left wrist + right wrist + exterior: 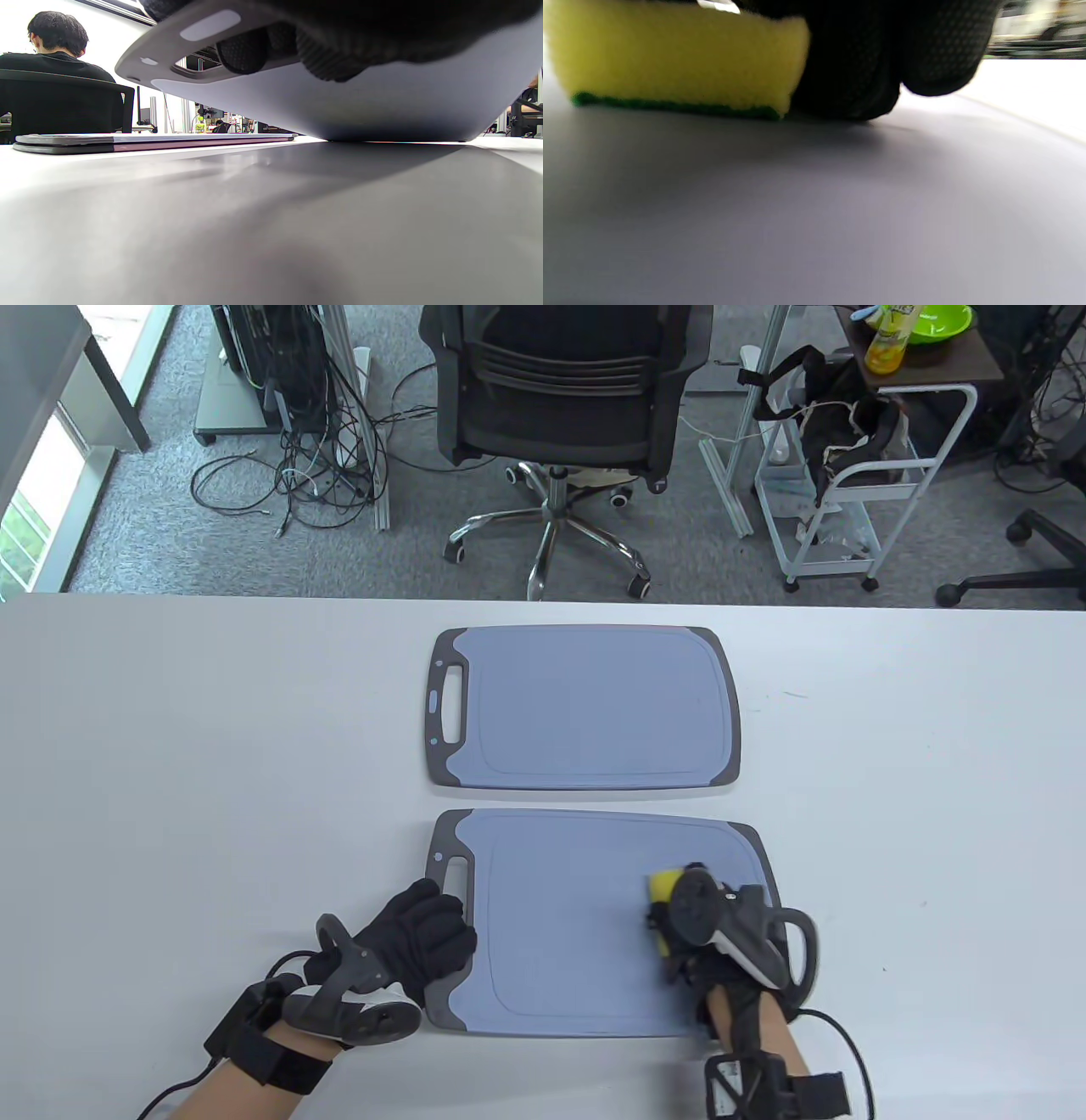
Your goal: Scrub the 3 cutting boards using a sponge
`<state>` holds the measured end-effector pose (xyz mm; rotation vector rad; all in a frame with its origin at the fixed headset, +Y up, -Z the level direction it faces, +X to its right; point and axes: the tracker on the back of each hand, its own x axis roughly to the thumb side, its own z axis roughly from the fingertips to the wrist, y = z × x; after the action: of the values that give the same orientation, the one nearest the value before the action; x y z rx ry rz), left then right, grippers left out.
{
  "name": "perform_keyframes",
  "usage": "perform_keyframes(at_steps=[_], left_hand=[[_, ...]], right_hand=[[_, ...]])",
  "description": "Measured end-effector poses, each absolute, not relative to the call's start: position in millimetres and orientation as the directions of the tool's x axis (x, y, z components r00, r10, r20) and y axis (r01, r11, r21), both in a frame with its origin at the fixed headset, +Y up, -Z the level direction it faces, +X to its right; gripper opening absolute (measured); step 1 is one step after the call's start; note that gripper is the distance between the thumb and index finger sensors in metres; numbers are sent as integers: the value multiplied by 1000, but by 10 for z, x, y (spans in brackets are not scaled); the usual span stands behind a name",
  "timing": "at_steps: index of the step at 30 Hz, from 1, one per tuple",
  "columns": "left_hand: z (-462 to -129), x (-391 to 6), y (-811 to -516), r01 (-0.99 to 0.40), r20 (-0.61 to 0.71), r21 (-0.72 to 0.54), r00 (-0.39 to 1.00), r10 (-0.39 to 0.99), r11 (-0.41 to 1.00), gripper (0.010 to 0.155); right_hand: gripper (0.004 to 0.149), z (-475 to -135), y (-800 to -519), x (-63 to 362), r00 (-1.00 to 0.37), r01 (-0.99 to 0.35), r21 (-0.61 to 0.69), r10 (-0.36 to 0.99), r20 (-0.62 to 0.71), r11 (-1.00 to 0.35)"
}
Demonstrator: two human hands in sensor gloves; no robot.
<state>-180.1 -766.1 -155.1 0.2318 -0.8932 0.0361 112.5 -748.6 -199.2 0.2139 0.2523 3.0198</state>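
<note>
Gloved fingers (937,46) of the right hand (679,920), knit-textured and black, curl around a yellow foam sponge (674,55) whose thin green scouring layer lies flat against the near cutting board (585,933). That board is smooth blue-grey plastic with rounded corners, dark grey ends and a slotted handle at its left. The left hand (416,937) grips this handle end: in the left wrist view its fingertips (242,51) curl under the board, whose handle end is lifted off the white table (170,780). A second, matching board (594,708) lies flat just beyond; from the left wrist view it seems stacked on another slab with a pinkish edge, though I cannot tell for certain.
</note>
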Motion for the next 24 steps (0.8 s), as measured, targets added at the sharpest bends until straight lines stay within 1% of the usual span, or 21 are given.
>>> perform_keyframes(at_steps=[1,4,5,6,7,8,9,11,12,14,15,16,18,19,20,21,23,24], left_hand=[[-1551,-1802,-7660,-127,775,185,628,-65,974,44],[-1549,-1801,-7659,-126,776,189,627,-69,974,44],[-1549,-1801,-7656,-126,776,190,627,-70,974,44],[-1550,-1807,-7655,-128,772,191,632,-68,973,43],[-1548,-1807,-7654,-130,773,190,631,-66,973,44],[-1545,-1804,-7654,-132,776,193,628,-69,972,44],[-1542,-1802,-7652,-129,775,194,629,-71,972,44],[-1545,-1803,-7651,-131,775,192,629,-68,973,44],[-1548,-1803,-7652,-131,775,190,629,-67,973,44],[-1548,-1803,-7651,-130,775,188,629,-66,974,44],[-1549,-1802,-7651,-130,775,187,629,-65,974,44],[-1550,-1802,-7651,-131,775,186,629,-63,974,44],[-1550,-1802,-7653,-131,775,185,628,-63,974,44],[-1550,-1803,-7653,-132,776,184,628,-62,974,44],[-1551,-1801,-7653,-132,776,184,627,-62,974,44],[-1552,-1802,-7653,-131,777,183,627,-62,974,44],[-1552,-1802,-7654,-130,776,182,628,-61,975,44],[-1551,-1801,-7653,-130,776,183,627,-62,974,44]], right_hand=[[74,-1905,-7425,698,-952,-67,157,110,284,-985],[74,-1691,-7355,60,-855,-3,67,37,517,-998],[74,-1654,-7346,-19,-849,9,51,19,528,-999],[73,-1628,-7337,-45,-866,65,6,-53,497,-998],[73,-1650,-7332,19,-856,85,7,-70,513,-996],[73,-1680,-7348,106,-868,41,35,-19,496,-999],[73,-1719,-7389,320,-915,-23,84,55,399,-996],[73,-1777,-7449,671,-954,-23,105,53,293,-994],[73,-1805,-7499,942,-974,-10,96,32,225,-995],[73,-1825,-7574,1386,-996,-22,88,30,86,-996],[73,-1826,-7632,1772,-998,-53,105,48,-49,-993],[73,-1817,-7666,1997,-989,-74,112,58,-138,-991],[73,-1794,-7717,2362,-955,-99,137,55,-291,-986],[73,-1781,-7723,2465,-936,-93,159,32,-351,-983],[73,-1780,-7730,2494,-928,-72,170,3,-372,-983],[72,-1796,-7729,2453,-944,-32,181,-29,-328,-983],[72,-1826,-7694,2280,-955,51,155,-94,-281,-987],[72,-1850,-7669,2167,-976,40,161,-73,-206,-986]])
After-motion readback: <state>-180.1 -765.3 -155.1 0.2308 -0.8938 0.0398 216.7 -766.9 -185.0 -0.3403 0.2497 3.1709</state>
